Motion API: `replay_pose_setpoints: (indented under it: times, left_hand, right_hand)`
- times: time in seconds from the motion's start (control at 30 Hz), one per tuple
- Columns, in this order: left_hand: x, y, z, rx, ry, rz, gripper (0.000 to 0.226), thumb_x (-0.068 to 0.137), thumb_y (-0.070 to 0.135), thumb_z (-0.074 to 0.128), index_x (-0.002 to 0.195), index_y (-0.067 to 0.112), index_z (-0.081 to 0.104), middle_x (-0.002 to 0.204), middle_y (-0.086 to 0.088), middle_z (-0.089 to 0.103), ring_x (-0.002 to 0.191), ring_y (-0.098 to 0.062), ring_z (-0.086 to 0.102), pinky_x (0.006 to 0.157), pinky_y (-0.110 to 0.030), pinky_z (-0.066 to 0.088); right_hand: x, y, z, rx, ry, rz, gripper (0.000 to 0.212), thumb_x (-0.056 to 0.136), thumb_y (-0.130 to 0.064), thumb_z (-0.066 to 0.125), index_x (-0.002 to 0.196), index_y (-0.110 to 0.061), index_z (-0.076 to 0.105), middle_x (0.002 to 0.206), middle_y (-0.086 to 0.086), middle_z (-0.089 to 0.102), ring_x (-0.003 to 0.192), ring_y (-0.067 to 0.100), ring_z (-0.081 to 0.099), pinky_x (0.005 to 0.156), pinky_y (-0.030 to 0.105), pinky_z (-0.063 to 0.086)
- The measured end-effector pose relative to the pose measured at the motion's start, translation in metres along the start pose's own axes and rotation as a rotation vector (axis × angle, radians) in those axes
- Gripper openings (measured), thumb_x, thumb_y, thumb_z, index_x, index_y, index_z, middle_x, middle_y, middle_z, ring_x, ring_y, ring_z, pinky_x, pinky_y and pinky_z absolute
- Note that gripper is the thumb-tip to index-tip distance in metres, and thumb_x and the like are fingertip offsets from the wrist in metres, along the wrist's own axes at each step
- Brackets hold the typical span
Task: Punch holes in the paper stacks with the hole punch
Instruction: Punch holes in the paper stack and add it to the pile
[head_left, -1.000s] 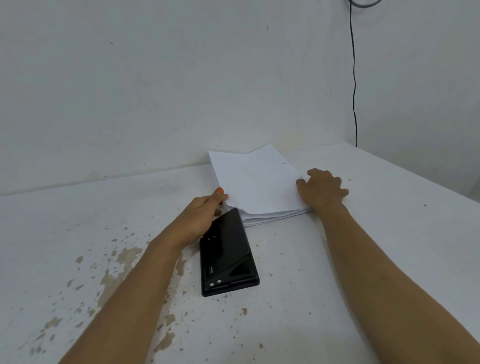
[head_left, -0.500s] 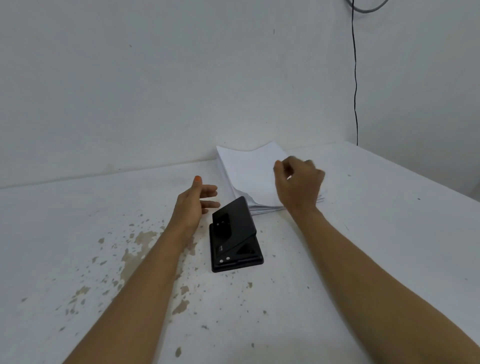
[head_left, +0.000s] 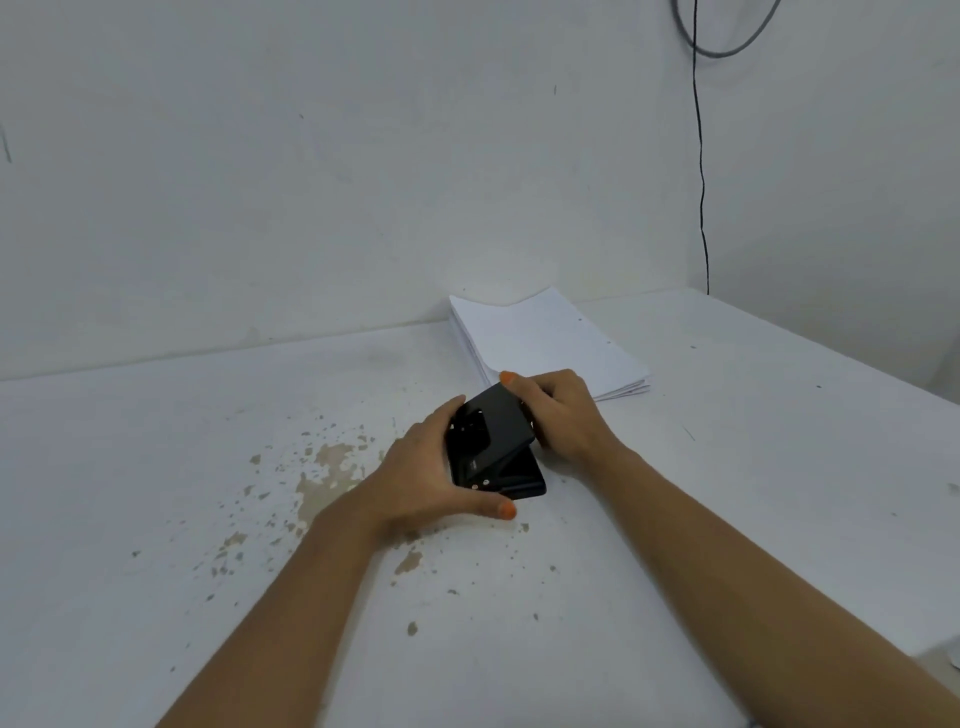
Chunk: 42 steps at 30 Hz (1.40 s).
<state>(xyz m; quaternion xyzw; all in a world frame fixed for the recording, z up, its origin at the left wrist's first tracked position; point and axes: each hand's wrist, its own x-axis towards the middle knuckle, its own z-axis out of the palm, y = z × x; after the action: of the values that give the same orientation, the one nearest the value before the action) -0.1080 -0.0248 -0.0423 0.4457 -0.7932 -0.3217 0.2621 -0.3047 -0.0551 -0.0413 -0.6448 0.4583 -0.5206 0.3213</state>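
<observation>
A black hole punch (head_left: 493, 447) sits on the white table (head_left: 727, 467), its lever raised at an angle. My left hand (head_left: 421, 473) grips its left side, thumb curled along the near edge. From the right, my right hand (head_left: 563, 415) holds the lever's far end, thumb on top. Just behind them, against the wall, lies a white paper stack (head_left: 540, 340) with two small punched holes near its right edge. Neither hand touches the paper.
Paint has chipped off the table (head_left: 322, 473) left of the punch. A black cable (head_left: 701, 182) hangs down the wall corner at the right. The table's right edge runs diagonally at the far right.
My right hand left the paper stack and came down onto the punch lever. My left hand closed around the punch's left side. The lever stands raised, where a second ago it lay flat.
</observation>
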Motion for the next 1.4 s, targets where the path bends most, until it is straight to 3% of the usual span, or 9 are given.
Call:
replay_pose_setpoints:
  times: [0.1,0.23,0.4,0.5,0.6,0.73,0.83,1.07,1.4]
  left_hand:
    - [0.001,-0.005,0.0,-0.01,0.056,-0.006,0.102,0.048,0.059,0.087,0.132,0.047,0.03,0.126,0.026,0.047,0.116,0.004,0.048,0.096,-0.024,0.043]
    - [0.0,-0.008,-0.001,-0.039,0.116,0.04,0.088,0.047,0.056,0.088,0.119,0.05,0.038,0.112,0.031,0.052,0.103,0.017,0.049,0.077,-0.008,0.04]
    - [0.001,-0.008,-0.002,-0.044,0.266,0.113,0.087,0.048,0.058,0.086,0.123,0.042,0.046,0.112,0.026,0.057,0.107,0.008,0.052,0.086,-0.017,0.043]
    - [0.002,-0.008,-0.005,-0.013,0.38,0.124,0.083,0.047,0.063,0.083,0.118,0.045,0.044,0.11,0.028,0.057,0.106,0.01,0.051,0.084,-0.012,0.04]
    - [0.003,-0.01,-0.012,0.025,0.513,0.103,0.084,0.046,0.073,0.077,0.116,0.049,0.039,0.107,0.034,0.052,0.102,0.008,0.053,0.08,-0.009,0.037]
    - [0.009,-0.023,-0.025,0.038,0.614,0.023,0.09,0.045,0.077,0.073,0.122,0.041,0.042,0.109,0.03,0.052,0.103,0.0,0.053,0.082,-0.018,0.039]
    - [0.016,-0.033,-0.035,0.051,0.607,-0.056,0.097,0.044,0.076,0.073,0.127,0.036,0.043,0.113,0.024,0.052,0.102,-0.002,0.052,0.081,-0.021,0.038]
    - [0.051,-0.054,-0.047,0.019,0.443,-0.166,0.102,0.048,0.063,0.084,0.134,0.03,0.04,0.121,0.016,0.048,0.109,-0.009,0.05,0.092,-0.033,0.042]
    - [0.092,-0.066,-0.062,-0.087,0.262,-0.171,0.103,0.04,0.056,0.088,0.13,0.031,0.044,0.125,0.017,0.051,0.117,-0.006,0.051,0.097,-0.032,0.044]
  right_hand:
    - [0.0,-0.003,0.001,-0.054,-0.018,-0.016,0.065,0.086,-0.055,0.058,0.052,-0.007,0.031,0.053,0.008,0.027,0.053,0.026,0.027,0.055,0.036,0.027]
    - [-0.003,-0.01,0.005,-0.029,-0.02,-0.018,0.062,0.09,-0.048,0.057,0.052,-0.007,0.032,0.053,0.008,0.029,0.051,0.022,0.03,0.053,0.033,0.028]
    - [-0.004,-0.016,0.006,0.151,0.034,0.002,0.055,0.102,-0.033,0.045,0.053,-0.009,0.054,0.046,-0.005,0.045,0.044,0.011,0.039,0.044,0.019,0.033]
    - [0.0,-0.015,0.006,0.054,0.117,-0.016,0.054,0.103,-0.04,0.037,0.077,-0.007,0.071,0.05,-0.001,0.056,0.041,0.013,0.044,0.045,0.021,0.037]
    - [0.004,-0.008,0.007,-0.019,0.176,-0.037,0.052,0.104,-0.038,0.037,0.085,-0.006,0.073,0.058,0.009,0.061,0.044,0.003,0.05,0.057,0.016,0.039]
    - [0.005,0.0,0.009,-0.102,0.189,-0.084,0.041,0.103,-0.029,0.045,0.081,-0.007,0.072,0.056,0.007,0.06,0.046,0.003,0.053,0.051,0.013,0.039]
    - [0.008,0.001,0.007,-0.239,0.253,-0.149,0.03,0.099,-0.021,0.052,0.078,-0.007,0.069,0.056,0.008,0.059,0.051,0.018,0.053,0.055,0.029,0.042]
    - [0.013,0.009,0.006,-0.434,0.316,-0.136,0.013,0.091,-0.019,0.057,0.096,-0.018,0.068,0.08,-0.003,0.064,0.082,0.016,0.054,0.065,0.017,0.036]
    - [0.023,0.019,0.011,-0.428,0.3,-0.077,0.016,0.094,-0.022,0.052,0.099,-0.023,0.067,0.074,-0.011,0.056,0.084,0.013,0.049,0.06,0.016,0.032]
